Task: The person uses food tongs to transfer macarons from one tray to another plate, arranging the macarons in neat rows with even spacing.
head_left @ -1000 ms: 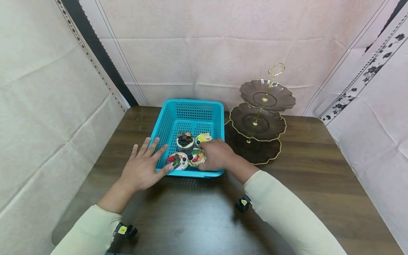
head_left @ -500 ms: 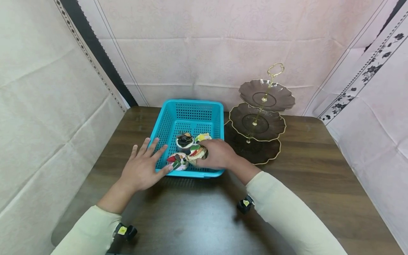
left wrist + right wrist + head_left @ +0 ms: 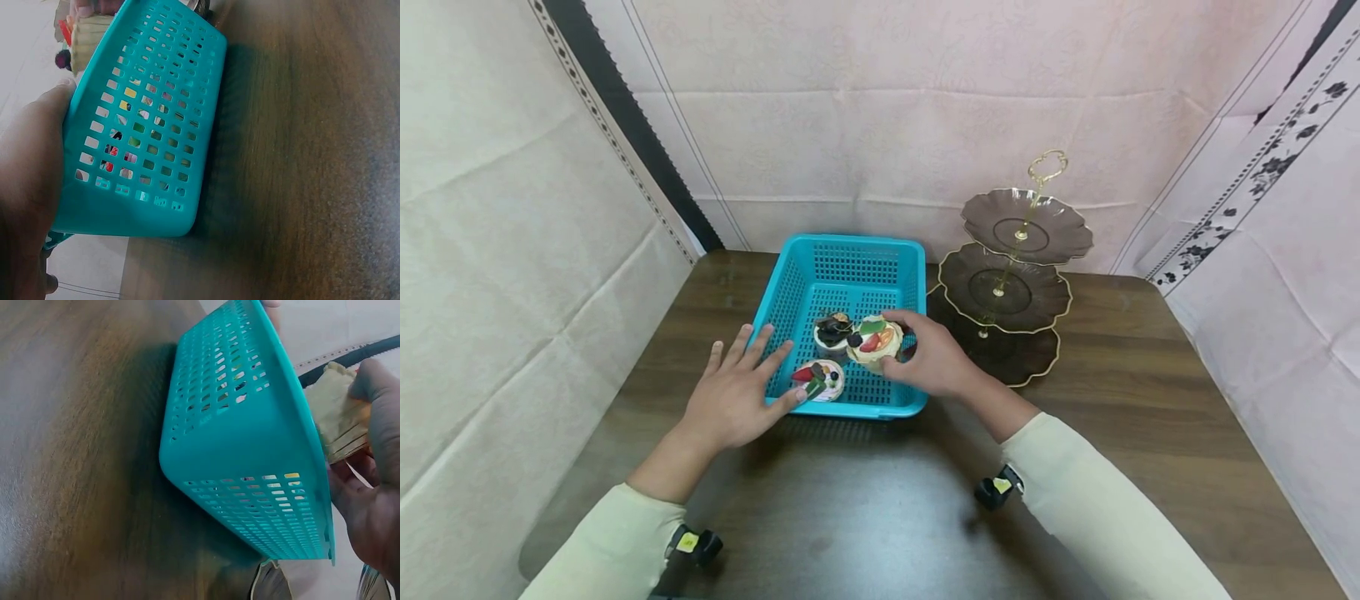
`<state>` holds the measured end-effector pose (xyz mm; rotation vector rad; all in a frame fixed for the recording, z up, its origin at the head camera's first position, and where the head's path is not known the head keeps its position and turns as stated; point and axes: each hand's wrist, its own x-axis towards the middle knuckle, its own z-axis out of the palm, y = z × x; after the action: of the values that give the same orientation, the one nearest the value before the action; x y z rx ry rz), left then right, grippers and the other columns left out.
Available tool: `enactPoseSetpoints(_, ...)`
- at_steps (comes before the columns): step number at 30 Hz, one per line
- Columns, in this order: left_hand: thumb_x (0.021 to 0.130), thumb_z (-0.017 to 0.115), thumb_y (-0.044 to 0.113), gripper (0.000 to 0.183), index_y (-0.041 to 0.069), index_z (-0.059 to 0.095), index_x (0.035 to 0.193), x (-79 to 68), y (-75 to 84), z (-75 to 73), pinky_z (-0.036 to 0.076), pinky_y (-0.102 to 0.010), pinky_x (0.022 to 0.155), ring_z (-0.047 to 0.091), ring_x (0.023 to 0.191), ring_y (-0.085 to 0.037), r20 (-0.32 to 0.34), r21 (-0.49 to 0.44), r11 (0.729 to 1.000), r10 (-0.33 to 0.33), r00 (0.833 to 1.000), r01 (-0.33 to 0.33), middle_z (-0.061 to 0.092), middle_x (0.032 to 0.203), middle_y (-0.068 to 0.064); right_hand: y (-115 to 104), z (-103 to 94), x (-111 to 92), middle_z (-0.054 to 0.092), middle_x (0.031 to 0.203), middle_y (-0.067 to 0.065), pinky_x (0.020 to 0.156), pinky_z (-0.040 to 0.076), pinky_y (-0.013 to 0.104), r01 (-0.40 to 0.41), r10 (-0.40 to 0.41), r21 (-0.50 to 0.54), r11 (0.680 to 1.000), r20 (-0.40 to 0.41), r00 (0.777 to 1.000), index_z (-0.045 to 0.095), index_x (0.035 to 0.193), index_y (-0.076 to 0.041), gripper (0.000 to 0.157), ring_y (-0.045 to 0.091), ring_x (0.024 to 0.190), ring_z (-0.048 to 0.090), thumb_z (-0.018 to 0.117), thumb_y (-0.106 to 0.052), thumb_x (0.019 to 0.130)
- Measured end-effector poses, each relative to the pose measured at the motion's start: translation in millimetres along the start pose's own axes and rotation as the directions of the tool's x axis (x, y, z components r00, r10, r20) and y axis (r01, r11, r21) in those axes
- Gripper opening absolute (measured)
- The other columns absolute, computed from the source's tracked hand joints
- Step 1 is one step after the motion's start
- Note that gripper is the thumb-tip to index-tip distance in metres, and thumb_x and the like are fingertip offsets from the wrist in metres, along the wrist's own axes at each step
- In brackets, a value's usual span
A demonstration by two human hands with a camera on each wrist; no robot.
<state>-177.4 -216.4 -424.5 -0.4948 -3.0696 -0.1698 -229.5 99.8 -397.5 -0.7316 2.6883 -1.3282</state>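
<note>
My right hand (image 3: 932, 357) grips a cream-coloured cupcake (image 3: 875, 342) with fruit and a green leaf on top, held over the right side of the blue basket (image 3: 842, 410). In the right wrist view the cupcake's pale ridged side (image 3: 337, 412) shows between thumb and fingers, level with the rim. My left hand (image 3: 737, 400) lies with spread, straight fingers on the basket's front left corner. Inside, a dark-topped cupcake (image 3: 832, 335) stands mid-basket, and a cupcake with a red piece and a leaf (image 3: 820, 381) sits near my left thumb. The yellow-topped cupcake is hidden from the head view.
A three-tier stand with dark scalloped plates (image 3: 1003, 287), gold rims and a gold ring handle stands right of the basket. The brown wooden table (image 3: 850, 500) carries everything. Pale patterned cloth (image 3: 880, 142) hangs behind and at both sides.
My right hand has lifted the cream cupcake out from among the others and moved it up and slightly right. The left hand and basket have stayed put.
</note>
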Motion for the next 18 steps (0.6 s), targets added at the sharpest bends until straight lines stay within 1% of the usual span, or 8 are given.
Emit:
enactPoseSetpoints(3, 0.097, 0.039, 0.075, 0.086, 0.021, 0.029, 0.163, -0.2, -0.1, 0.6, -0.002, -0.068, 0.118, -0.006, 0.156, -0.037, -0.001, -0.002, 1.000, 0.000, 1.000, 0.000, 0.010, 0.171, -0.014, 1.6, -2.6, -1.9, 0.057, 0.134, 0.008, 0.081, 0.056, 0.035, -0.018, 0.018, 0.018, 1.000, -0.007, 1.000, 0.048, 0.152, -0.010, 0.074, 0.020, 0.099, 0.061, 0.077, -0.024, 0.085)
enactPoseSetpoints(5, 0.097, 0.037, 0.076, 0.087, 0.020, 0.030, 0.163, -0.3, -0.1, 0.8, 0.001, -0.069, 0.118, -0.003, 0.156, -0.039, -0.005, 0.004, 1.000, 0.002, 1.000, -0.002, 0.010, 0.171, -0.014, 1.1, -4.0, -2.8, 0.056, 0.135, 0.009, 0.085, 0.055, 0.038, -0.030, 0.030, 0.037, 0.999, 0.000, 1.000, 0.047, 0.151, -0.008, 0.073, 0.022, 0.102, 0.060, 0.075, -0.022, 0.085)
enactPoseSetpoints(9, 0.096, 0.034, 0.078, 0.088, 0.021, 0.030, 0.163, -0.3, -0.6, 1.0, 0.003, -0.069, 0.118, -0.002, 0.156, -0.039, -0.009, 0.010, 1.000, 0.002, 1.000, -0.002, 0.010, 0.171, -0.013, -0.7, -4.7, -3.1, 0.061, 0.126, 0.009, 0.090, 0.053, 0.038, -0.031, 0.028, 0.109, 0.994, 0.029, 0.999, 0.048, 0.143, -0.004, 0.066, 0.023, 0.104, 0.060, 0.073, -0.017, 0.084)
enactPoseSetpoints(11, 0.096, 0.033, 0.078, 0.089, 0.021, 0.029, 0.163, -0.5, -1.0, 0.8, 0.002, -0.069, 0.118, -0.005, 0.156, -0.037, -0.003, 0.011, 1.000, -0.001, 1.000, 0.001, 0.009, 0.171, -0.013, -2.3, -4.2, -3.2, 0.062, 0.122, 0.012, 0.090, 0.054, 0.038, -0.038, 0.028, 0.179, 0.983, 0.056, 0.998, 0.046, 0.142, -0.002, 0.064, 0.024, 0.101, 0.063, 0.071, -0.013, 0.085)
enactPoseSetpoints(13, 0.097, 0.033, 0.078, 0.089, 0.021, 0.029, 0.164, -0.9, -1.2, 0.7, 0.001, -0.069, 0.118, -0.007, 0.156, -0.036, 0.001, 0.006, 1.000, -0.002, 1.000, 0.002, 0.008, 0.171, -0.013, -3.5, -3.3, -3.5, 0.061, 0.121, 0.014, 0.086, 0.057, 0.038, -0.059, 0.038, 0.266, 0.962, 0.084, 0.996, 0.042, 0.143, -0.002, 0.061, 0.027, 0.096, 0.066, 0.068, -0.009, 0.088)
enactPoseSetpoints(15, 0.097, 0.033, 0.078, 0.088, 0.021, 0.029, 0.163, -1.0, -1.0, 0.6, 0.001, -0.068, 0.118, -0.006, 0.156, -0.036, -0.001, 0.004, 1.000, -0.001, 1.000, 0.001, 0.009, 0.171, -0.013, -4.6, -2.3, -3.8, 0.060, 0.123, 0.017, 0.081, 0.059, 0.039, -0.096, 0.056, 0.380, 0.920, 0.115, 0.992, 0.039, 0.145, -0.003, 0.060, 0.033, 0.090, 0.068, 0.064, -0.004, 0.090)
enactPoseSetpoints(16, 0.097, 0.033, 0.078, 0.088, 0.020, 0.030, 0.163, -1.0, -0.9, 0.7, 0.002, -0.068, 0.118, -0.005, 0.156, -0.037, -0.002, 0.004, 1.000, 0.000, 1.000, 0.000, 0.009, 0.171, -0.013, -5.5, -1.8, -4.0, 0.058, 0.124, 0.020, 0.079, 0.060, 0.040, -0.120, 0.065, 0.454, 0.883, 0.134, 0.989, 0.036, 0.146, -0.003, 0.060, 0.035, 0.089, 0.068, 0.061, -0.001, 0.092)
enactPoseSetpoints(18, 0.097, 0.033, 0.078, 0.088, 0.020, 0.031, 0.163, -1.0, -0.5, 0.8, 0.001, -0.068, 0.118, -0.003, 0.156, -0.039, -0.006, 0.001, 1.000, 0.001, 1.000, -0.001, 0.009, 0.171, -0.013, -6.9, -0.8, -4.3, 0.055, 0.130, 0.022, 0.078, 0.061, 0.041, -0.164, 0.078, 0.587, 0.793, 0.170, 0.982, 0.031, 0.149, -0.004, 0.060, 0.035, 0.093, 0.067, 0.055, 0.000, 0.095)
